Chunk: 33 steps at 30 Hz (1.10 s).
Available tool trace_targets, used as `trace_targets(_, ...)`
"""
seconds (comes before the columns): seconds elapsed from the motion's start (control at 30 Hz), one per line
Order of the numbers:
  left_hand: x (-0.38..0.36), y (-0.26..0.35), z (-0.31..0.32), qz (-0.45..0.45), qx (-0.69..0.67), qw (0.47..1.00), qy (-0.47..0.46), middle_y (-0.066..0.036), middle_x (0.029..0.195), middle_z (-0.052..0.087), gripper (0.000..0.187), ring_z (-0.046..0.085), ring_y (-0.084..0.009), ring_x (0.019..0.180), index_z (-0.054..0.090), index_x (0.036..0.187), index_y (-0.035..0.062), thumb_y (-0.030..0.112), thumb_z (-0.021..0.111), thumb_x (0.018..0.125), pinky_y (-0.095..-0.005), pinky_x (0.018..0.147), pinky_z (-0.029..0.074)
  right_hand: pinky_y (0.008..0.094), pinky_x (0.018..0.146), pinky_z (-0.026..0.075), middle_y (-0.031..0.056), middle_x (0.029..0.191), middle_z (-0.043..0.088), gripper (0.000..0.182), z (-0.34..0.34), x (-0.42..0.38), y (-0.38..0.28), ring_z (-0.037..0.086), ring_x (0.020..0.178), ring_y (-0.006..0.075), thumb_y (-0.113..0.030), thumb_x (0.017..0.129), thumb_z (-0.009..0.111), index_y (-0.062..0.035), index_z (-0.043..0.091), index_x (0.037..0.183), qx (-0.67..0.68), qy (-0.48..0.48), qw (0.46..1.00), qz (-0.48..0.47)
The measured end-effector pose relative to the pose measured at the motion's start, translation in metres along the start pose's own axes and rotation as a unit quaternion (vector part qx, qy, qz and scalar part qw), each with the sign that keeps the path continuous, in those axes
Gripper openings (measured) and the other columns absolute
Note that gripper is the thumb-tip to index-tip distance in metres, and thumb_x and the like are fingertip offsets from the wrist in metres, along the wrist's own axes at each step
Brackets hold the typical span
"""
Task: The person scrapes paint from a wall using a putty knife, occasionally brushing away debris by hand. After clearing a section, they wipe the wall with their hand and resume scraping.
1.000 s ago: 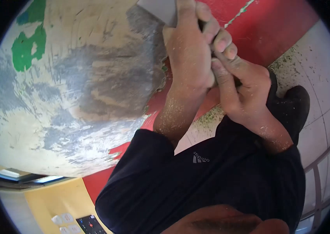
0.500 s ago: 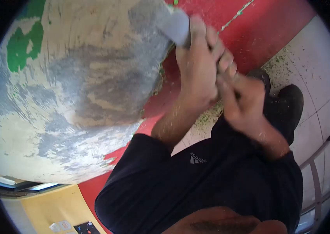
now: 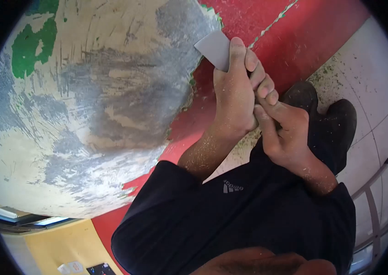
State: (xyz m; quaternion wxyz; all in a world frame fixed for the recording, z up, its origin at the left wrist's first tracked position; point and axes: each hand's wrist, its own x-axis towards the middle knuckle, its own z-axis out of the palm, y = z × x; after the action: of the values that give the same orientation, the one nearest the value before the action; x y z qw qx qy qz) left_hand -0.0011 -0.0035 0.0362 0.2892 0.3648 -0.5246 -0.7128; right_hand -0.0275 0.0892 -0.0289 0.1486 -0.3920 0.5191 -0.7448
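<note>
My left hand (image 3: 234,94) is wrapped around a flat-bladed scraper (image 3: 213,49), its thumb pressed along the base of the grey metal blade. Closed against the lower fingers of that hand, my right hand (image 3: 288,135) grips at the scraper's handle end; the handle itself is hidden inside both hands. The blade's corner lies over the edge where the scraped, grey-and-cream wall patch (image 3: 125,91) meets red paint (image 3: 267,50). Dust and small flakes cling to both forearms.
Green paint remnants (image 3: 33,48) stay on the patch's upper left. Paint chips (image 3: 327,82) litter the tiled floor (image 3: 363,110) near my dark shoes (image 3: 340,121). A metal frame (image 3: 370,201) stands at right. A yellow wall section (image 3: 65,243) with papers is at lower left.
Both hands and the scraper have moved a little down and right in the view, back from the grey patch. The blade, blurred before, now appears sharp.
</note>
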Motion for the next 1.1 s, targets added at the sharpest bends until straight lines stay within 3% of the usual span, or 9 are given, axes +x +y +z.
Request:
trace_targets(0.07, 0.008, -0.001, -0.001, 0.056, 0.036, 0.998, -0.012, 0.000, 0.050, 0.031, 0.047, 0.040, -0.0141, 0.040, 0.035, 0.066, 0.0110, 0.046, 0.042, 0.097, -0.0319, 0.038, 0.039, 0.0329, 0.047, 0.043, 0.0174, 0.061, 0.053, 0.004, 0.003, 0.010, 0.008, 0.054, 0.049, 0.0284, 0.001, 0.081, 0.061, 0.0006, 0.065, 0.082, -0.019, -0.004, 0.999, -0.027)
trace_targets(0.1, 0.016, 0.010, 0.011, 0.066, 0.022, 0.998, -0.003, 0.000, 0.050, 0.032, 0.048, 0.041, -0.0140, 0.039, 0.034, 0.064, 0.0120, 0.046, 0.042, 0.097, -0.0320, 0.038, 0.039, 0.0264, 0.054, 0.043, 0.0163, 0.063, 0.052, 0.015, 0.006, 0.020, 0.016, 0.051, 0.055, 0.0112, 0.003, 0.085, 0.055, 0.0069, 0.063, 0.097, 0.009, 0.023, 0.997, -0.072)
trace_targets(0.2, 0.009, 0.014, 0.011, 0.042, 0.013, 0.999, -0.015, 0.000, 0.049, 0.031, 0.048, 0.039, -0.0138, 0.038, 0.034, 0.064, 0.0130, 0.047, 0.041, 0.097, -0.0316, 0.037, 0.038, 0.0265, 0.055, 0.044, 0.0176, 0.064, 0.052, 0.016, -0.001, 0.014, -0.001, 0.053, 0.058, 0.0104, 0.003, 0.085, 0.055, 0.0070, 0.064, 0.098, 0.020, -0.027, 0.999, 0.004)
trace_targets(0.23, 0.009, 0.015, 0.013, 0.031, 0.013, 0.999, -0.015, 0.000, 0.049, 0.030, 0.048, 0.038, -0.0137, 0.038, 0.034, 0.064, 0.0130, 0.047, 0.041, 0.097, -0.0315, 0.037, 0.038, 0.0336, 0.047, 0.043, 0.0155, 0.057, 0.051, 0.004, -0.001, 0.003, 0.001, 0.054, 0.047, 0.0258, 0.000, 0.081, 0.062, -0.0007, 0.066, 0.080, 0.025, -0.026, 0.999, 0.007)
trace_targets(0.47, 0.016, 0.027, 0.028, 0.056, -0.003, 0.998, 0.006, 0.001, 0.049, 0.027, 0.047, 0.036, -0.0134, 0.038, 0.034, 0.065, 0.0125, 0.045, 0.040, 0.098, -0.0310, 0.037, 0.037, 0.0324, 0.046, 0.041, 0.0163, 0.058, 0.051, 0.003, 0.003, 0.027, 0.000, 0.054, 0.047, 0.0258, 0.001, 0.080, 0.063, 0.0023, 0.063, 0.078, 0.049, 0.012, 0.999, -0.006)
trace_targets(0.6, -0.012, -0.002, -0.006, -0.082, -0.044, 0.994, 0.051, 0.000, 0.052, 0.031, 0.045, 0.038, -0.0136, 0.041, 0.036, 0.068, 0.0106, 0.045, 0.041, 0.097, -0.0303, 0.040, 0.038, 0.0349, 0.045, 0.041, 0.0144, 0.058, 0.049, 0.007, 0.003, -0.001, 0.001, 0.052, 0.047, 0.0279, 0.002, 0.078, 0.065, 0.0012, 0.064, 0.085, 0.011, 0.003, 1.000, -0.022)
trace_targets(0.77, -0.003, 0.027, 0.003, 0.079, 0.008, 0.996, 0.032, 0.000, 0.050, 0.028, 0.046, 0.036, -0.0133, 0.039, 0.033, 0.065, 0.0114, 0.042, 0.038, 0.099, -0.0301, 0.039, 0.038, 0.0369, 0.046, 0.044, 0.0134, 0.064, 0.053, 0.018, 0.014, 0.006, 0.009, 0.054, 0.050, 0.0285, 0.003, 0.074, 0.067, -0.0004, 0.065, 0.092, -0.024, -0.039, 0.994, -0.094)
trace_targets(0.9, -0.025, 0.004, -0.019, -0.048, -0.021, 0.997, 0.050, 0.003, 0.050, 0.025, 0.044, 0.027, -0.0087, 0.036, 0.032, 0.068, 0.0156, 0.047, 0.037, 0.098, -0.0265, 0.032, 0.030, 0.0364, 0.047, 0.045, 0.0150, 0.069, 0.055, 0.020, 0.012, -0.006, -0.008, 0.057, 0.053, 0.0295, 0.003, 0.073, 0.067, -0.0009, 0.065, 0.092, -0.027, -0.057, 0.997, -0.049)
trace_targets(1.1, -0.015, 0.023, -0.008, 0.023, -0.013, 0.999, 0.021, 0.003, 0.051, 0.025, 0.045, 0.027, -0.0092, 0.037, 0.033, 0.067, 0.0147, 0.047, 0.036, 0.099, -0.0266, 0.033, 0.032, 0.0359, 0.046, 0.045, 0.0146, 0.065, 0.054, 0.019, 0.016, 0.005, -0.007, 0.056, 0.051, 0.0288, 0.005, 0.071, 0.066, -0.0008, 0.066, 0.089, -0.070, -0.046, 0.993, -0.083)
